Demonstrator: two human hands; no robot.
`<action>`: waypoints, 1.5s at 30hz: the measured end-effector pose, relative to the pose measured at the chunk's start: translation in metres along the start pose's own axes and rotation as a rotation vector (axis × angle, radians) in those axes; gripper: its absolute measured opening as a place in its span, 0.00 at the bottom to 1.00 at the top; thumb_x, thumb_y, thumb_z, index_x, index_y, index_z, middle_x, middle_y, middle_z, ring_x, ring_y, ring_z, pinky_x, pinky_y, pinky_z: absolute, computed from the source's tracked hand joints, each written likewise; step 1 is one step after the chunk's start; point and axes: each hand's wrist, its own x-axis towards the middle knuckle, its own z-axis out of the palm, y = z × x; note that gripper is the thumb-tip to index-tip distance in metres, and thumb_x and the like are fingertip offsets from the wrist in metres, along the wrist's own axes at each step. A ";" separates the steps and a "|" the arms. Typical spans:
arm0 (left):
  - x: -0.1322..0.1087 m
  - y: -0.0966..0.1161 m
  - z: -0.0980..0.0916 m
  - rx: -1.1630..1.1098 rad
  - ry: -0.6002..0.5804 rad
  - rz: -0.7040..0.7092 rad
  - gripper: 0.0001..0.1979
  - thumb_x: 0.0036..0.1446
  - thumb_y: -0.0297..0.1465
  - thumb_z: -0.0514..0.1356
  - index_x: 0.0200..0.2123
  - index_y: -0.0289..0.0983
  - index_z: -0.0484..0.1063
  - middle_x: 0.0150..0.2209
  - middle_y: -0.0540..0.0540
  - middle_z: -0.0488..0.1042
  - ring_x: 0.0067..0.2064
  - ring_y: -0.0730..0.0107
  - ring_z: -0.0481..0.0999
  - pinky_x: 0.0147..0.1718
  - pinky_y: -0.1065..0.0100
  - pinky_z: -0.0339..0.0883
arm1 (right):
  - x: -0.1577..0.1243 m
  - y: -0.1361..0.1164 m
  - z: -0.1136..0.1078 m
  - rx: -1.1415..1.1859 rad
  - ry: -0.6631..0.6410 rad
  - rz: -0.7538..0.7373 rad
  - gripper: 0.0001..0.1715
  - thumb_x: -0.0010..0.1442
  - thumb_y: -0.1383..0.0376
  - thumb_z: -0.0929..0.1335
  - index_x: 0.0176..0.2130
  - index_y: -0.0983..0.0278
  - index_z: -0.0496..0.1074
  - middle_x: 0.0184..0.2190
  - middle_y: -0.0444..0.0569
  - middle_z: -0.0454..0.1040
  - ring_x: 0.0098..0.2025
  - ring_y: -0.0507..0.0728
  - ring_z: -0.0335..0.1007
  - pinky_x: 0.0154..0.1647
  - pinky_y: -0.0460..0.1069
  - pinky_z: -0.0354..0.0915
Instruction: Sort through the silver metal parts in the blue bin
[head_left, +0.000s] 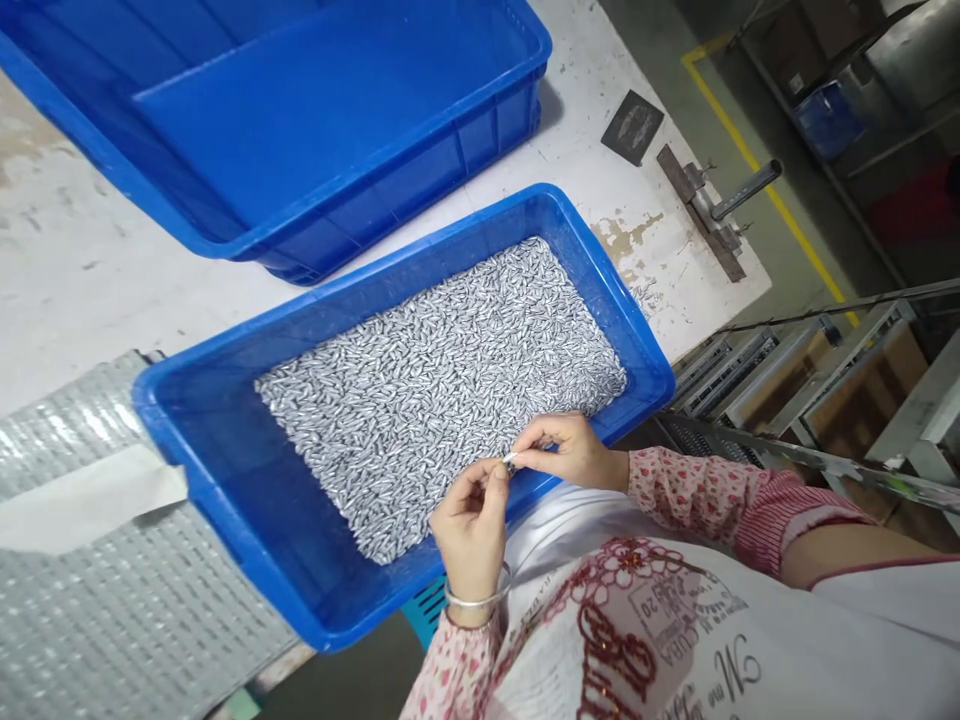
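Across the upper left of the frame sits your large blue bin (322, 130); at centre, a smaller blue tray (217, 450) bears a bed of silver pieces (450, 380). Over its lower edge, your left hand (472, 525) and right hand (574, 453) meet, thumbs and forefingers pinched together on one tiny piece (510, 458), slightly below and right of centre.

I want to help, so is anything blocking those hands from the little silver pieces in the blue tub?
Nothing visible does. The left hand and right hand are over the blue tub, which is open above the silver pieces.
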 end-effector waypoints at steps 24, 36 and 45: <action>0.010 -0.038 -0.013 0.101 -0.050 -0.028 0.17 0.61 0.39 0.49 0.21 0.40 0.55 0.19 0.54 0.53 0.21 0.73 0.54 0.20 0.71 0.52 | 0.067 0.076 -0.080 -0.344 0.176 0.200 0.03 0.55 0.70 0.69 0.32 0.68 0.74 0.28 0.45 0.76 0.30 0.50 0.71 0.35 0.45 0.66; 0.014 -0.054 -0.024 0.121 0.000 -0.123 0.18 0.47 0.45 0.66 0.32 0.36 0.77 0.30 0.46 0.76 0.32 0.66 0.74 0.36 0.66 0.69 | 0.129 0.077 -0.080 -0.979 -0.101 0.043 0.10 0.63 0.64 0.66 0.38 0.62 0.78 0.36 0.48 0.73 0.41 0.54 0.67 0.41 0.46 0.60; 0.013 -0.058 -0.026 0.104 0.033 -0.134 0.19 0.47 0.46 0.66 0.33 0.35 0.77 0.30 0.45 0.76 0.32 0.66 0.73 0.36 0.66 0.69 | 0.151 0.094 -0.043 -1.031 -0.207 -0.027 0.11 0.64 0.65 0.66 0.44 0.62 0.77 0.38 0.50 0.71 0.44 0.57 0.65 0.45 0.50 0.61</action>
